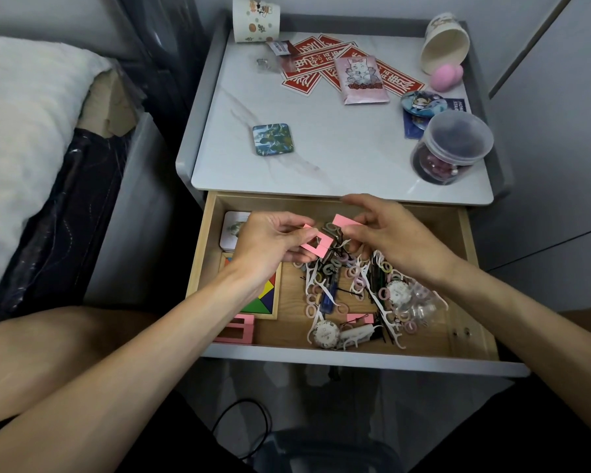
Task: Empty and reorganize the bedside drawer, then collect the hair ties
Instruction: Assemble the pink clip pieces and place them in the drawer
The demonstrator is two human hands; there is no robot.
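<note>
— Beside the bed (24, 138) stands our grey nightstand (321, 155), its marble-look top strewn with red cards (304, 68), a pink packet (360, 80), a square coaster (273, 138), two paper cups, a pink sponge (447, 76) and a clear lidded jar (452, 146). What do we have below?

— We have the wooden drawer (471, 268) pulled open. Our left hand (270, 245) pinches a pink card sleeve with a square window (316, 247): thumb on top, fingers curled under its left end, closed firmly on it.

— And our right hand (393, 237)?

— Its thumb and forefinger are drawn together on the other end of that pink sleeve, where a second pink flap shows just above. The remaining fingers curl loosely downward, close above the clutter. Dark hairpins seem to hang from the sleeve between our hands; we cannot tell whether our fingertips touch them.

— Where are the hair ties?

— We see the hair ties (357, 281), small pastel rings in pink, lilac and pale green, scattered across the drawer's middle and right, tangled with white floss picks (313, 281) and black hairpins. None is in our hands.

— Anything else down there?

— A coloured tangram puzzle (265, 298) lies at the left, more pink sleeves (236, 331) at the front left corner, and a round floral tin (325, 333) near the front edge.
</note>
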